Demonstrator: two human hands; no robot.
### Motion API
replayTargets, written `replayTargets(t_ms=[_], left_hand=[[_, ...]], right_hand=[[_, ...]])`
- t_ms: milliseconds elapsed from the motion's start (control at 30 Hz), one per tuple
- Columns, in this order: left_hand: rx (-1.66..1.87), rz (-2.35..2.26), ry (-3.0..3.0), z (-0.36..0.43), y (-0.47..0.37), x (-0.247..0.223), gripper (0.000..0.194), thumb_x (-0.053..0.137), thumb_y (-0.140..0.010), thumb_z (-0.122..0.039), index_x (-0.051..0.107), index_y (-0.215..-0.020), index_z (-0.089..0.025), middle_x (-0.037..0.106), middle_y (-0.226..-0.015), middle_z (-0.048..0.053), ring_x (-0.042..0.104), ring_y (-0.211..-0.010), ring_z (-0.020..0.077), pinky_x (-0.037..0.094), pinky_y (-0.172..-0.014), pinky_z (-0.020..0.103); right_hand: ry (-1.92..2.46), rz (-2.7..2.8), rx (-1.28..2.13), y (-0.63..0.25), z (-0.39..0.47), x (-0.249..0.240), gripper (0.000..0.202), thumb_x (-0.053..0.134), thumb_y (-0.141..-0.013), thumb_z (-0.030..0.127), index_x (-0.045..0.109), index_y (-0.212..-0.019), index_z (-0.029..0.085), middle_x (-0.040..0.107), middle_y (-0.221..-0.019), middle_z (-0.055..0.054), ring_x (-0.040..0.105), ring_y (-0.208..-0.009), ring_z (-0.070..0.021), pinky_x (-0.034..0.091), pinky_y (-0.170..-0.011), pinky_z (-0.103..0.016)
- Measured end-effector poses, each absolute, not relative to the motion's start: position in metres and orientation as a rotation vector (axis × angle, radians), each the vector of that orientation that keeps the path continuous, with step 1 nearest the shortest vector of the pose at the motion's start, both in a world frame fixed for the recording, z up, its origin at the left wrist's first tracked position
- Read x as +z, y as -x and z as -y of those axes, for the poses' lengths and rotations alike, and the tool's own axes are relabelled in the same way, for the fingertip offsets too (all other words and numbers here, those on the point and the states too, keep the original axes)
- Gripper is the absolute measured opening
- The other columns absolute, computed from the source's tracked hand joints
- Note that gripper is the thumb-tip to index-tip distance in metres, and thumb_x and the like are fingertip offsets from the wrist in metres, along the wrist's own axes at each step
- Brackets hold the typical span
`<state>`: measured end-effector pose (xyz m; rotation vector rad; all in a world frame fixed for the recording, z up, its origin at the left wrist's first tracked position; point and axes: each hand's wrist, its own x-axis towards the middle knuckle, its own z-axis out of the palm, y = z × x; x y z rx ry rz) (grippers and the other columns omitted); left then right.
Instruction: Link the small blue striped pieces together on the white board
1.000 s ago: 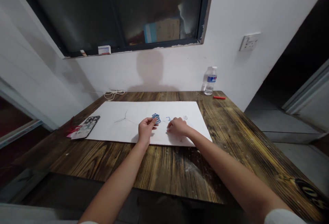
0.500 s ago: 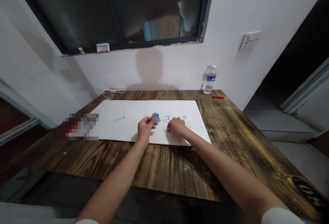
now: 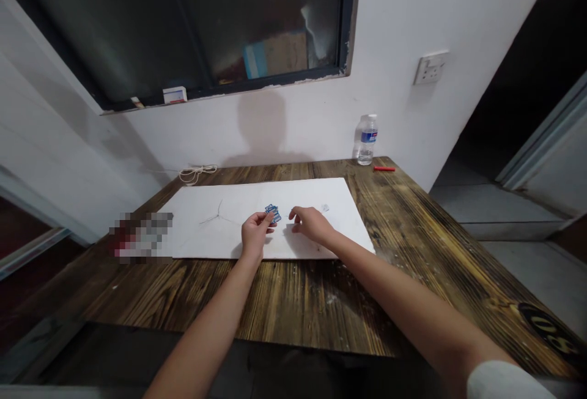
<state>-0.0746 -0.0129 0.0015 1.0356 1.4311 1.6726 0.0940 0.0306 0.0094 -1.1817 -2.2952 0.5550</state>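
Note:
Several small blue-and-white pieces (image 3: pixel 273 213) are pinched in a fanned stack between the thumb and fingers of my left hand (image 3: pixel 255 234). Just to their right, my right hand (image 3: pixel 312 225) hovers over a white board (image 3: pixel 197 240), its thumb and fingertips apart and nothing seen between them. Dark branching lines (image 3: pixel 217 215) mark the board's left part. A small pale mark or piece (image 3: pixel 325 208) is beyond my right hand, too small to make out.
On the wooden table (image 3: pixel 293 313), a clear bottle (image 3: pixel 367 140) stands at the back right beside a red pen-like object (image 3: pixel 384 168). A coiled white cable (image 3: pixel 197 173) lies at the back left. Something pixelated (image 3: pixel 144 237) covers the board's left end.
My right hand's fingers have opened and lifted slightly; the blue marks that were beside them are no longer seen. My left hand still holds the pieces. The view has shifted slightly.

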Motion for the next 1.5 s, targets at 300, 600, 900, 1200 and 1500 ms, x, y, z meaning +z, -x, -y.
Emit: replayTargets(t_ms=[300,600,900,1200,1500], left_hand=[[1.622,-1.343,-0.976,0.017,0.070,0.007,0.036,0.078,-0.056,-0.041,0.059,-0.073,-0.014,0.063,-0.059,0.000,0.061,-0.050,0.0129,0.046,-0.046,0.021],[1.435,-1.075,-0.864,0.020,0.069,0.009,0.037,0.081,-0.054,-0.035,0.053,-0.068,-0.016,0.065,-0.063,0.000,0.058,-0.047,0.0100,0.047,-0.046,0.021],[1.411,-1.122,-0.848,0.018,0.071,0.006,0.039,0.082,-0.050,-0.037,0.054,-0.067,-0.016,0.063,-0.061,-0.001,0.058,-0.047,0.0108,0.047,-0.047,0.023],[1.360,-1.180,-0.912,0.021,0.067,0.005,0.032,0.081,-0.051,-0.031,0.059,-0.068,-0.014,0.065,-0.064,0.002,0.060,-0.049,0.0119,0.047,-0.048,0.022],[1.593,-1.344,-0.897,0.015,0.074,0.001,0.033,0.077,-0.056,-0.037,0.059,-0.072,-0.015,0.060,-0.058,-0.001,0.057,-0.048,0.0098,0.047,-0.049,0.021]], right_hand=[[0.487,2.050,0.456,-0.099,-0.034,0.027,0.011,0.067,-0.073,0.011,0.070,-0.074,0.023,0.056,-0.081,-0.001,0.054,-0.077,-0.0137,0.043,-0.071,-0.027],[0.501,2.150,0.365,-0.101,-0.033,0.027,0.017,0.057,-0.083,0.018,0.070,-0.093,0.024,0.066,-0.097,-0.006,0.056,-0.091,-0.0180,0.043,-0.083,-0.035],[0.491,2.159,0.781,-0.099,-0.029,0.020,0.035,0.040,-0.092,0.026,0.055,-0.124,0.029,0.048,-0.136,-0.004,0.043,-0.126,-0.0188,0.033,-0.104,-0.042],[0.354,2.166,0.958,-0.094,-0.027,0.016,0.042,0.037,-0.094,0.027,0.039,-0.135,0.033,0.035,-0.145,0.001,0.023,-0.136,-0.0147,0.022,-0.110,-0.040],[1.100,2.083,0.426,-0.107,-0.046,0.010,0.043,0.042,-0.090,0.022,0.044,-0.132,0.018,0.050,-0.133,-0.007,0.044,-0.122,-0.0161,0.033,-0.103,-0.030]])
